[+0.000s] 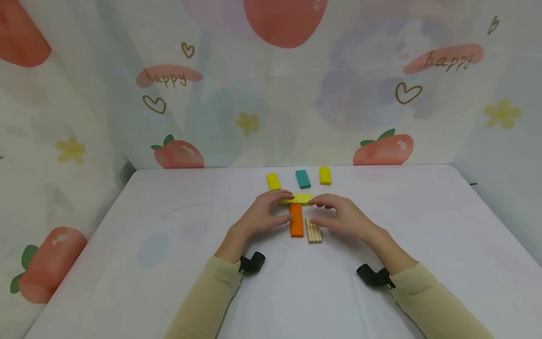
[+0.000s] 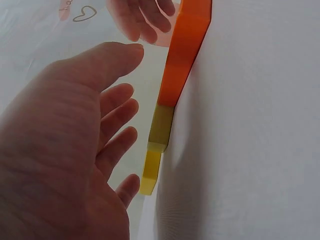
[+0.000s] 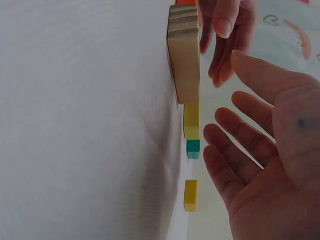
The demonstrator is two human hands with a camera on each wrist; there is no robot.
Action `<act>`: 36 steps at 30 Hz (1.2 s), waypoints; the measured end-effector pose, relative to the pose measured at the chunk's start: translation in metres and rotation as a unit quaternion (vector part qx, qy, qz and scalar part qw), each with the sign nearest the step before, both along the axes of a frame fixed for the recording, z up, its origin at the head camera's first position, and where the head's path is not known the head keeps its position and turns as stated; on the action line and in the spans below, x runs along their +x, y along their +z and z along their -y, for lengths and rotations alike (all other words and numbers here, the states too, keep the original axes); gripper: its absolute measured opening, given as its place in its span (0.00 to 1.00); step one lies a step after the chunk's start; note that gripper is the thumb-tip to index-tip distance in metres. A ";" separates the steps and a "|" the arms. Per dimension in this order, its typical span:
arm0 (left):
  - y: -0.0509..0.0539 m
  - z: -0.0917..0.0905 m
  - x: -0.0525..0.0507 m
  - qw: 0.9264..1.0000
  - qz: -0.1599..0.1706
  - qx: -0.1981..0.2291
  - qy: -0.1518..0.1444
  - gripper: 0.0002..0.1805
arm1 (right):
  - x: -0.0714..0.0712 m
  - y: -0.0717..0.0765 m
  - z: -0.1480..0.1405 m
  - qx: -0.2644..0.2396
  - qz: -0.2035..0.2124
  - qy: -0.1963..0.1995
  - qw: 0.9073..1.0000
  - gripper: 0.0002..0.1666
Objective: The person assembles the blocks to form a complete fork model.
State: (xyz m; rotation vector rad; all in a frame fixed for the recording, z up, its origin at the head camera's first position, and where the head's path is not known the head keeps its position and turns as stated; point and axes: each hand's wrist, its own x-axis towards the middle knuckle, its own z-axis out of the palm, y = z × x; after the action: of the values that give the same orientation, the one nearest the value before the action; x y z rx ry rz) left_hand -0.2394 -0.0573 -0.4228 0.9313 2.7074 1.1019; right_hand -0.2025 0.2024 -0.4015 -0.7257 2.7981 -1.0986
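An orange block (image 1: 296, 220) lies lengthwise, its far end against a yellow-green block (image 1: 302, 198) lying crosswise. To its right is a plain wooden block (image 1: 314, 231) with striped grain. My left hand (image 1: 263, 212) hovers at the left of the orange block, fingers relaxed and holding nothing; the left wrist view shows that hand (image 2: 75, 120) beside the orange block (image 2: 186, 55). On the other side my right hand (image 1: 344, 215) is over the wooden block, fingers loosely bent, nothing held. In the right wrist view the hand (image 3: 280, 135) stands apart from the wooden block (image 3: 185, 65).
Farther back lie a small yellow block (image 1: 273, 181), a teal block (image 1: 303, 179) and another yellow block (image 1: 325, 175). They rest on a white-covered table (image 1: 169, 292). A patterned cloth (image 1: 271, 84) hangs behind it and at both sides.
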 end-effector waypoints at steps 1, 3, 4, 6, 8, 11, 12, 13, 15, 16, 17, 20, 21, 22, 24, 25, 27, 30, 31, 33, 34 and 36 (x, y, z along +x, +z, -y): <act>0.000 0.000 -0.001 1.000 -0.003 -0.001 -0.003 0.27 | 0.001 -0.001 0.000 0.000 -0.001 0.004 1.000 0.25; -0.001 0.000 -0.002 1.000 -0.006 -0.005 -0.007 0.27 | 0.004 -0.001 0.000 -0.002 -0.005 0.013 1.000 0.25; -0.001 0.000 -0.003 1.000 -0.007 -0.006 -0.009 0.27 | 0.005 -0.002 0.000 -0.003 -0.005 0.016 1.000 0.25; -0.001 0.000 -0.003 1.000 -0.002 -0.008 -0.013 0.26 | 0.007 -0.002 0.000 -0.003 -0.004 0.021 1.000 0.26; 0.000 -0.001 -0.004 1.000 0.001 -0.008 -0.017 0.26 | 0.010 -0.002 -0.001 0.000 -0.004 0.027 1.000 0.26; 0.001 -0.001 -0.004 1.000 0.007 -0.014 -0.017 0.26 | 0.013 -0.002 -0.001 0.005 -0.002 0.033 0.999 0.26; 0.001 -0.002 -0.004 1.000 0.008 -0.016 -0.018 0.26 | 0.014 -0.002 -0.001 0.007 0.000 0.034 0.999 0.26; 0.000 -0.003 -0.005 1.000 0.007 -0.019 -0.018 0.26 | 0.014 -0.003 -0.001 0.010 0.001 0.035 0.999 0.26; 0.000 -0.004 -0.005 0.999 0.006 -0.027 -0.019 0.26 | 0.016 -0.003 -0.001 0.014 0.007 0.033 0.999 0.26; -0.001 -0.005 -0.006 0.999 0.005 -0.031 -0.020 0.26 | 0.016 -0.003 -0.001 0.016 0.009 0.032 0.999 0.26; -0.001 -0.005 -0.006 0.999 0.004 -0.034 -0.021 0.26 | 0.016 -0.004 -0.001 0.018 0.012 0.030 0.999 0.26; 0.000 -0.006 -0.005 0.999 0.001 -0.045 -0.023 0.26 | 0.017 -0.005 -0.001 0.022 0.019 0.034 0.999 0.27; 0.000 -0.006 -0.005 0.999 0.002 -0.047 -0.023 0.26 | 0.017 -0.005 -0.001 0.024 0.021 0.036 0.999 0.27; 0.001 -0.006 -0.005 0.998 0.003 -0.050 -0.023 0.26 | 0.017 -0.005 -0.001 0.025 0.022 0.038 0.999 0.27; 0.002 -0.006 -0.005 0.998 0.005 -0.056 -0.023 0.26 | 0.016 -0.005 -0.001 0.030 0.023 0.043 0.998 0.27; 0.002 -0.006 -0.005 0.998 0.006 -0.059 -0.023 0.26 | 0.016 -0.005 -0.002 0.032 0.022 0.045 0.998 0.26; 0.003 -0.007 -0.005 0.998 0.007 -0.062 -0.022 0.26 | 0.015 -0.005 -0.002 0.035 0.023 0.047 0.998 0.26; 0.002 -0.006 -0.005 0.998 0.010 -0.065 -0.019 0.26 | 0.015 -0.006 -0.003 0.034 0.030 0.057 0.997 0.26; 0.002 -0.006 -0.005 0.998 0.012 -0.066 -0.017 0.25 | 0.016 -0.006 -0.003 0.035 0.033 0.061 0.997 0.26; 0.000 -0.006 -0.005 0.997 0.013 -0.070 -0.017 0.25 | 0.016 -0.006 -0.003 0.036 0.037 0.066 0.996 0.27; 0.000 -0.006 -0.004 0.997 0.013 -0.071 -0.017 0.25 | 0.016 -0.006 -0.003 0.039 0.038 0.068 0.996 0.28; -0.001 -0.006 -0.004 0.997 0.008 -0.074 -0.017 0.25 | 0.016 -0.007 -0.003 0.046 0.034 0.069 0.996 0.28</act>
State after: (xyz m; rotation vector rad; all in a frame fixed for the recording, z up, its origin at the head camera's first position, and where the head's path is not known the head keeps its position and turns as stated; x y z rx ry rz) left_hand -0.2439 -0.0512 -0.4235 0.9383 2.7059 0.8834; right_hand -0.1863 0.2057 -0.4081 -0.8419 2.6758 -0.9459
